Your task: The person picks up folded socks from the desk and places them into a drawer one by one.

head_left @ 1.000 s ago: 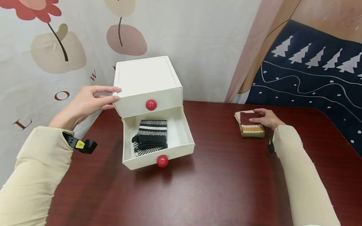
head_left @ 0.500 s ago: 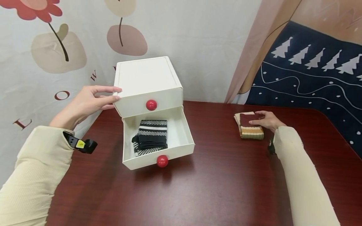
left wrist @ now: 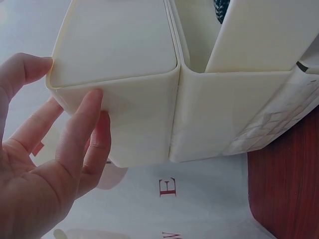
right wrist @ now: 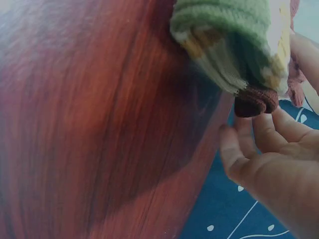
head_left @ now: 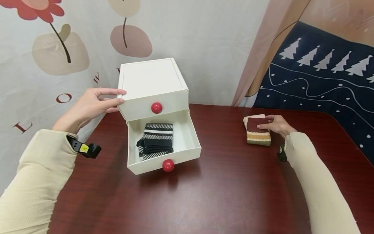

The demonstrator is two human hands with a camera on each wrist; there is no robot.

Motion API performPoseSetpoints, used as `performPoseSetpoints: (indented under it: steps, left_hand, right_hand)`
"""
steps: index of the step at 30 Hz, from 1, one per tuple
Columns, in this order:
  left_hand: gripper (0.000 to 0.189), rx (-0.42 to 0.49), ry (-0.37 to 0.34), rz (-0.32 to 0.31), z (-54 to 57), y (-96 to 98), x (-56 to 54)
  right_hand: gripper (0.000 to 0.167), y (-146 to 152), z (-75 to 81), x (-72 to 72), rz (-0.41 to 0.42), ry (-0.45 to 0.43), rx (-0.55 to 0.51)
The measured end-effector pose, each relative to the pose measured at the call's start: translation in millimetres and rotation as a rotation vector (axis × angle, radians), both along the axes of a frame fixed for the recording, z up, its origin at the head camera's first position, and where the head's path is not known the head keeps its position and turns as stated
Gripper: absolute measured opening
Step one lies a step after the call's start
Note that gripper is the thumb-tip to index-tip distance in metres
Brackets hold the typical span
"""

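On the right of the table, my right hand (head_left: pixel 277 125) pinches a folded pair of striped socks (head_left: pixel 258 131), maroon, mustard, cream and green. Its thumb lies over the top of the bundle and the fingers are at the far side; in the right wrist view the fingers reach under the brown end of the socks (right wrist: pixel 224 20). My left hand (head_left: pixel 90 105) holds the front left corner of a white two-drawer box (head_left: pixel 153 78), thumb on the front and index finger over the top edge. Its lower drawer (head_left: pixel 191 136) is pulled out and contains folded black-and-white socks (head_left: pixel 157 138).
Red round knobs sit on the upper drawer (head_left: pixel 156 108) and the lower one. The box stands at the back left of the dark red wooden table (head_left: pixel 222 182), close to a printed cloth backdrop (head_left: pixel 216 48). A navy tree-patterned cloth (head_left: pixel 315 84) hangs behind the right side.
The striped socks have shifted slightly and turned a little under my right hand, which has moved slightly toward me. My left hand and the drawer box stay as they were.
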State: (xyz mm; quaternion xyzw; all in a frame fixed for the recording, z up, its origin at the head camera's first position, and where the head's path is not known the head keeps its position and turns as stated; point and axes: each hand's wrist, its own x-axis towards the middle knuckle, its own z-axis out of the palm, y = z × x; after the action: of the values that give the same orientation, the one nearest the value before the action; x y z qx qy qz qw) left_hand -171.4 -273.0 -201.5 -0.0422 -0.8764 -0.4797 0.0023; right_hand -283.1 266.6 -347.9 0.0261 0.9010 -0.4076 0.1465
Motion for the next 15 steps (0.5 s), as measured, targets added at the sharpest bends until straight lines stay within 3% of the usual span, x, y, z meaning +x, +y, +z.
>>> performPoseSetpoints:
  steps: [9, 15]
  left_hand:
    - [0.039, 0.003, 0.008, -0.003, -1.2, -0.6, -1.3]
    - [0.038, 0.010, 0.013, -0.011, -0.8, -0.7, -1.1]
  right_hand:
    - [0.071, -5, 3.9, 8.7, 0.034, 0.079, -0.056]
    - [0.066, -13, 24.0, 15.4, 0.086, 0.126, -0.086]
